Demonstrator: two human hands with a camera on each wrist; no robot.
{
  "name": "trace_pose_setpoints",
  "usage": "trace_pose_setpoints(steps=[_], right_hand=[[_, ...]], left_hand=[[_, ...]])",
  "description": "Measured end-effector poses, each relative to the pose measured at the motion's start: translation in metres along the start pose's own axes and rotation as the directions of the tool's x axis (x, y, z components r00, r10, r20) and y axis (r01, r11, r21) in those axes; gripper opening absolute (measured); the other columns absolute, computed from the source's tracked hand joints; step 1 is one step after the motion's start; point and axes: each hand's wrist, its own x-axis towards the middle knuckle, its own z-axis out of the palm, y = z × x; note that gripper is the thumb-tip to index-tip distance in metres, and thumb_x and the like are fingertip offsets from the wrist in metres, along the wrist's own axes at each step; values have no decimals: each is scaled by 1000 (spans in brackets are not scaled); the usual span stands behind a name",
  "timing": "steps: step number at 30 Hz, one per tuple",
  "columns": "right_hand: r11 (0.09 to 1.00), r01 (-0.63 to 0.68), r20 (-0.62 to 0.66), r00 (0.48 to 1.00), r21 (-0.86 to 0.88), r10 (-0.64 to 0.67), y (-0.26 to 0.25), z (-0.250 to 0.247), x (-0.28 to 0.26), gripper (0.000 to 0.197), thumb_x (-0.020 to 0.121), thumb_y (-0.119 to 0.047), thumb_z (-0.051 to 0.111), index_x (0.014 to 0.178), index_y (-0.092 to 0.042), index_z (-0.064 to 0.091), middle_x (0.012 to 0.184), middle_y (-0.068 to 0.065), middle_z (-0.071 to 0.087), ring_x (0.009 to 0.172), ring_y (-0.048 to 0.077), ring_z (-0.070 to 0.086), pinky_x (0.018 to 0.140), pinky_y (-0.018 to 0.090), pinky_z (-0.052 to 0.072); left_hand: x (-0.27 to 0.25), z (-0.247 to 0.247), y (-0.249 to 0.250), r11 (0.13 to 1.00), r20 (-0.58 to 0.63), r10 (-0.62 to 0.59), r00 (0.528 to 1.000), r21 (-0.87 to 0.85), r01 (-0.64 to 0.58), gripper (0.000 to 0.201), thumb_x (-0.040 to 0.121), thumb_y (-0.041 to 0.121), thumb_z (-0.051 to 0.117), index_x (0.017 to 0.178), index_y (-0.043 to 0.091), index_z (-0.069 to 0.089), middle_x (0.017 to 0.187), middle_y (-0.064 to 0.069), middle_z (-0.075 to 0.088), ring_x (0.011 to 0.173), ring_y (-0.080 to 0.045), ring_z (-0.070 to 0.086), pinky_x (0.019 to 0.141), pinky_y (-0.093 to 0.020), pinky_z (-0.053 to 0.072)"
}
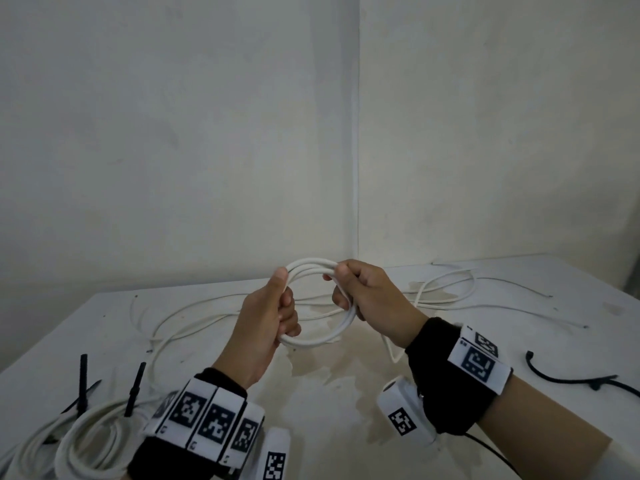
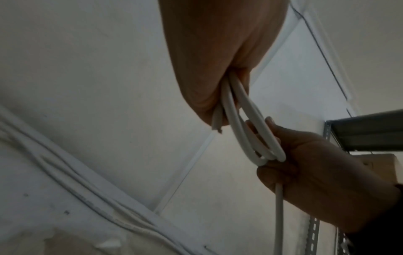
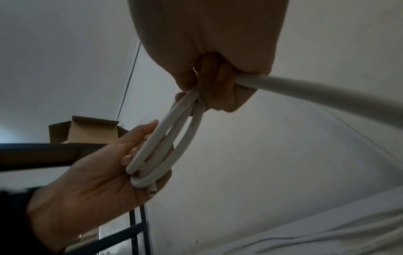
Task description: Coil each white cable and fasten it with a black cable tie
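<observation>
Left hand (image 1: 266, 320) and right hand (image 1: 372, 299), both bare. Each wrist wears a black cuff (image 1: 446, 379) wrapped by a white band (image 1: 211, 422) of black square-patterned markers, with a white marker-tagged camera housing (image 1: 405, 415) beneath.

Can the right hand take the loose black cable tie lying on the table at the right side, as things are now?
Probably not yet. The right hand grips the white coil together with the left hand. The black cable tie lies uncovered on the table, but the hand is occupied.
</observation>
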Motion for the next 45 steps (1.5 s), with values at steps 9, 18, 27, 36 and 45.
trace_pose_setpoints(steps=[9,18,27,36,45], right_hand=[[1000,19,-4,1000,18,-19,8,2,-4,27,99,-17,36,90,-7,60,54,-3,51,40,-1,43,45,8,32],[912,66,-69,992,-405,-103,52,-17,-7,22,99,-18,38,100,-12,59,58,-8,38,50,4,36,52,17,29],[591,358,184,924,-723,-335,73,-6,-6,30,93,-25,37,89,-5,59,75,8,59,64,26,54,59,29,41],[298,682,404,668,-667,-625,40,36,-10,37,98,-22,34,78,-7,60,68,5,56,57,20,46,56,25,27],[517,678,304,715,-523,-630,26,40,3,14,85,-11,52,76,-1,58,69,11,59,67,13,39,61,24,33]], left_hand=[[-2,2,-6,997,-78,16,997,-68,-21,44,97,34,38,58,16,30,42,7,20,35,-8,18,38,-18,21],[16,-47,6,921,-265,16,964,-372,-118,44,96,39,38,58,18,31,35,10,25,28,-4,22,34,-14,22],[26,-67,16,899,-439,79,895,-357,-254,41,95,39,42,60,20,33,38,11,30,32,-5,24,36,-16,26],[27,-34,-2,981,-432,194,881,70,-182,39,96,31,42,60,18,36,39,11,34,37,-4,28,48,-24,24],[8,-6,-34,959,-128,139,982,266,-101,43,97,32,40,77,0,58,67,-6,60,66,-17,56,59,-22,46]])
